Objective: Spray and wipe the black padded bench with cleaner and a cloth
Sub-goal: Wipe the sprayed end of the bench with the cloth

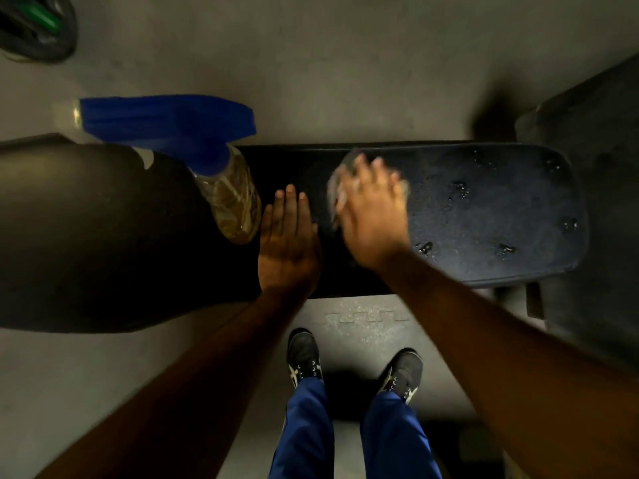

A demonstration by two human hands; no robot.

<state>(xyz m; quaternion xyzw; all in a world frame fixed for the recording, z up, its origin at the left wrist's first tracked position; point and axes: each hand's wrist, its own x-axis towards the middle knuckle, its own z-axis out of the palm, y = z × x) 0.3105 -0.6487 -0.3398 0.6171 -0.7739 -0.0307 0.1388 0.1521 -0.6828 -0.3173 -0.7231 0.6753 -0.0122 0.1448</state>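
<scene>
The black padded bench [484, 216] runs left to right across the middle of the head view. Wet droplets dot its right end. My right hand [373, 216] presses a grey cloth [340, 183] flat on the pad, fingers spread over it; the hand is blurred. My left hand [288, 243] lies flat on the pad just left of it, palm down, holding nothing. A spray bottle [228, 198] with amber liquid and a blue trigger head [166, 122] stands on the bench left of my left hand.
A second black padded section [86, 236] continues to the left. My two dark shoes [304, 354] stand on a speckled floor mat [366, 326] in front of the bench. Dark equipment [594, 150] sits at the right, a dark round object with green [34, 25] at top left.
</scene>
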